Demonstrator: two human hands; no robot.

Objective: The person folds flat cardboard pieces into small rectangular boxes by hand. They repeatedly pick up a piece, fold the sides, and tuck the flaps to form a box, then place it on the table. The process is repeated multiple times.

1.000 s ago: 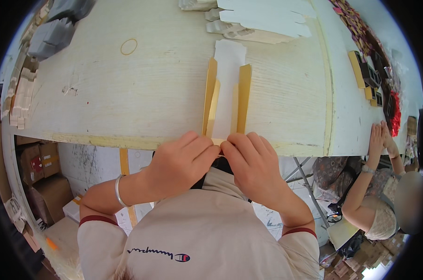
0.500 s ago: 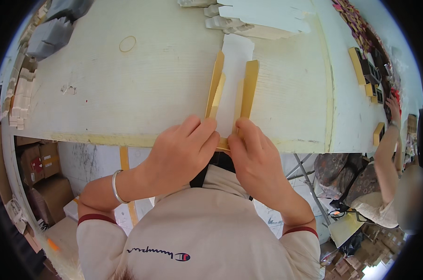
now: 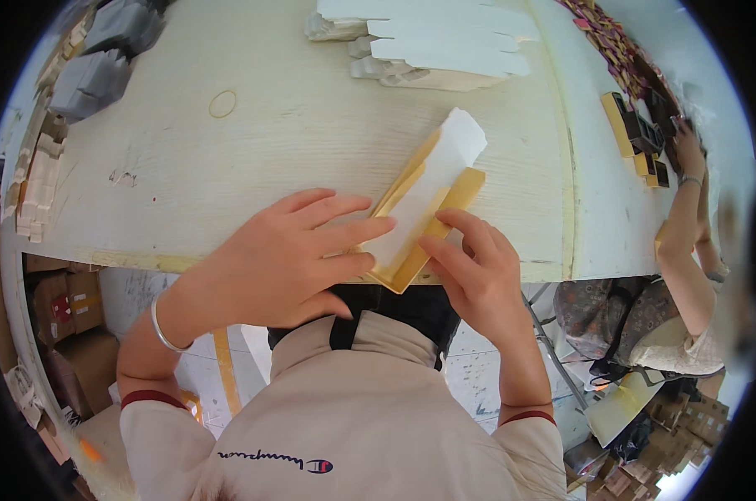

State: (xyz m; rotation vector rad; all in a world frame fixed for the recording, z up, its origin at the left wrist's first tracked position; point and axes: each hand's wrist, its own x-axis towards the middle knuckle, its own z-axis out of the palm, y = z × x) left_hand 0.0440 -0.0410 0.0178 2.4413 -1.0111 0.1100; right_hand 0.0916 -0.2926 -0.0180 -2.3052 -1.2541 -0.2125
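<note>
A partly folded cardboard box, gold outside and white inside, lies at the table's front edge, slanting away to the right. Its long side walls stand up, and a white flap extends from its far end. My right hand pinches the right gold wall between thumb and fingers. My left hand has its fingers spread, with fingertips at the box's left wall near the close end; whether they touch it I cannot tell.
A stack of flat white box blanks lies at the back. Grey trays and more folded blanks sit far left. A rubber band rests on the table. At right, a co-worker's arm reaches near small gold-and-black boxes.
The box has turned so that its far end points right. My left hand has opened and moved left off the near end; my right hand has shifted slightly right along the wall.
</note>
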